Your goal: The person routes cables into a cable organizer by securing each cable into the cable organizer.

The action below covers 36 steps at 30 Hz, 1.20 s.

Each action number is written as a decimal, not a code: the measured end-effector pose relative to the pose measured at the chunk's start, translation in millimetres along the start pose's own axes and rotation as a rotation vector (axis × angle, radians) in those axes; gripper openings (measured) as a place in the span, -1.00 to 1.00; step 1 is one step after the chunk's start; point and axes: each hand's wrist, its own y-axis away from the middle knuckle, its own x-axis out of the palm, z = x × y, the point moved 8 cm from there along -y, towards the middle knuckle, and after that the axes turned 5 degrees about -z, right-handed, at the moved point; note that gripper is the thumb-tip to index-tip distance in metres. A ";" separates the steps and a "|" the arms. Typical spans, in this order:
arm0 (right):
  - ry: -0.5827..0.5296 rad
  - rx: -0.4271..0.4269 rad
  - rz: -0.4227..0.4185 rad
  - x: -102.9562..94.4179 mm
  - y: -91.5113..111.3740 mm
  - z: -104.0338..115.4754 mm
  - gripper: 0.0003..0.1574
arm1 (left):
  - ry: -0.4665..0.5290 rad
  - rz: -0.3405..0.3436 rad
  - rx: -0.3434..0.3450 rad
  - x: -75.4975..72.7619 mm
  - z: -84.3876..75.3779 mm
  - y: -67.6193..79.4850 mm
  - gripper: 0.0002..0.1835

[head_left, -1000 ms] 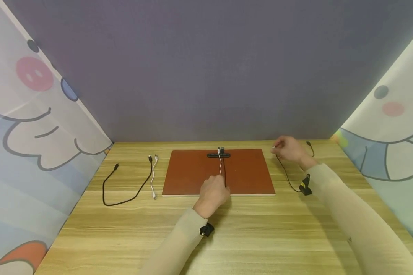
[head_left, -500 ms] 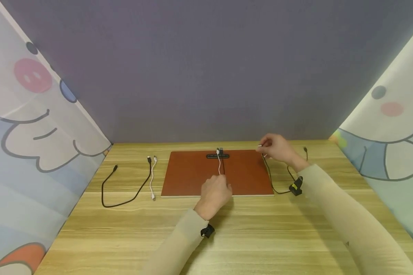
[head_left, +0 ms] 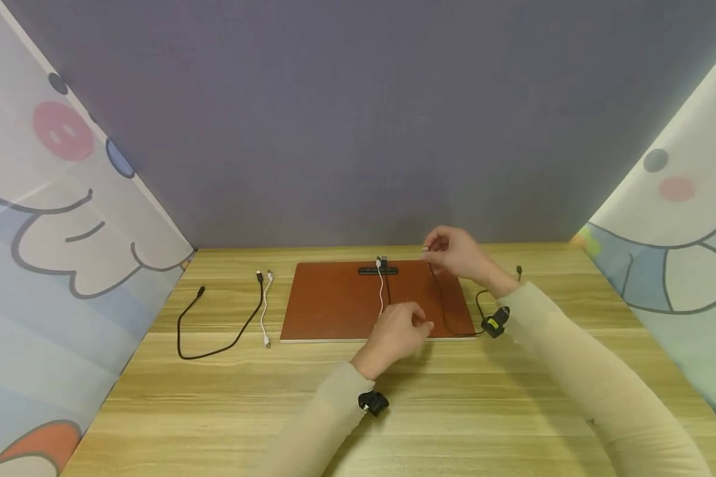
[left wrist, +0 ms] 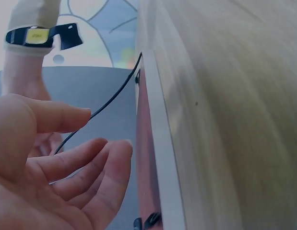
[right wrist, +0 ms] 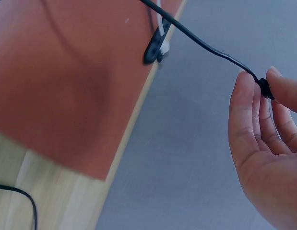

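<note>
Above the back right of the reddish-brown board (head_left: 328, 298), my right hand (head_left: 458, 254) pinches the end plug (right wrist: 266, 88) of a black cable (right wrist: 206, 46) between thumb and fingers. The rest of that cable droops over the board to the right. My left hand (head_left: 398, 329) is over the board's front edge, fingers loosely bent and thumb apart (left wrist: 66, 167), holding nothing. A black cable organizer strip (head_left: 366, 271) lies near the board's back edge. A white cable (head_left: 381, 286) and another black cable (head_left: 388, 289) run through it, their lower lengths hidden behind my left hand.
On the wooden table (head_left: 215, 411), left of the board, lie a bent black cable (head_left: 215, 351) and a short white cable (head_left: 265, 308). A grey panel (head_left: 382, 132) rises behind the table, with cartoon-printed sheets (head_left: 65, 212) at the sides.
My right hand has moved left with the black cable, from beside the board to above it. My left hand has come off the cables in the strip, shifted right and loosened its fingers.
</note>
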 end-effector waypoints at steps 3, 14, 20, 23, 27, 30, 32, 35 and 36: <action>-0.011 -0.025 0.006 5.0 -1.4 9.1 -0.72 | 0.036 0.016 -0.014 4.7 -1.6 -0.7 -0.82; -0.101 -0.030 -0.021 16.6 -15.7 27.6 -0.71 | 0.164 -0.021 -0.044 6.1 5.8 -8.9 -0.78; -0.189 0.000 -0.016 21.4 -23.9 28.7 -0.71 | 0.170 -0.072 -0.095 -1.3 19.3 -14.0 -0.75; -0.196 -0.001 0.002 22.3 -27.3 28.4 -0.69 | 0.149 -0.090 -0.124 -6.0 23.9 -14.8 -0.68; -0.181 -0.006 0.032 23.6 -32.4 24.6 -0.71 | 0.097 -0.087 -0.166 -10.0 27.0 -12.9 -0.48; -0.166 0.001 0.046 25.7 -36.9 20.0 -0.74 | 0.038 -0.091 -0.176 -12.0 26.9 -10.9 -0.40; -0.151 0.008 0.053 27.8 -40.6 15.5 -0.74 | -0.001 -0.096 -0.181 -13.1 26.6 -9.3 -0.38; -0.135 0.027 0.058 32.4 -46.7 6.5 -0.74 | -0.041 -0.088 -0.194 -14.0 26.8 -6.9 -0.38; -0.134 0.034 0.058 34.2 -48.7 2.9 -0.74 | -0.047 -0.084 -0.198 -14.2 27.0 -6.2 -0.38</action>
